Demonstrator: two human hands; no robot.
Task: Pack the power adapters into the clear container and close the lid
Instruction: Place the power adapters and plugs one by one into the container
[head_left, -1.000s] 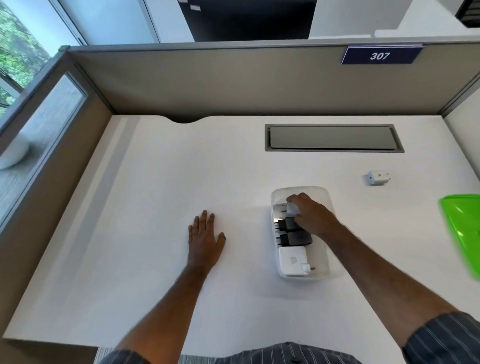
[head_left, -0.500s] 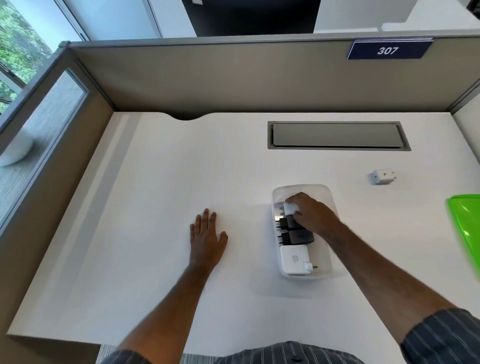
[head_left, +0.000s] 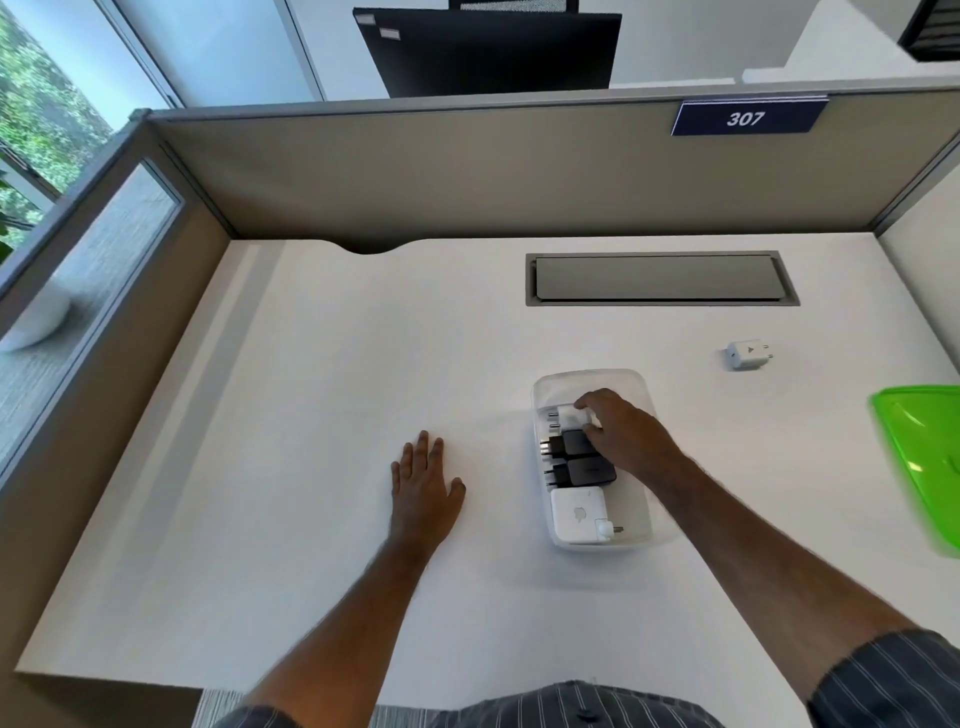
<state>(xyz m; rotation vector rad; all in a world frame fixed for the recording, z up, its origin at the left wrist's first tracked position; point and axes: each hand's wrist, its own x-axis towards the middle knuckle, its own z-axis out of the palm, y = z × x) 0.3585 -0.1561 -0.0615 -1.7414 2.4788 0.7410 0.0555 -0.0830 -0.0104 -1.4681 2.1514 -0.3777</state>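
The clear container (head_left: 592, 379) stands uncovered on the white desk (head_left: 311, 415), right of centre. Inside it, in a row along the left wall, lie a large white adapter (head_left: 576, 514) at the near end, two black adapters (head_left: 589, 470) (head_left: 574, 442) beyond it, and a small white adapter (head_left: 571, 415) farthest in. The right hand (head_left: 621, 434) reaches into the container, fingertips (head_left: 587, 402) curled over the small white adapter and touching it; whether they grip it or merely press on it cannot be told. The left hand (head_left: 423, 480) lies flat on the desk, palm down, fingers extended and slightly spread, holding nothing, well apart to the left of the container. One more white adapter (head_left: 748, 353) lies on the desk, far right of the container. The green lid (head_left: 924, 457) lies at the right edge, partly out of view.
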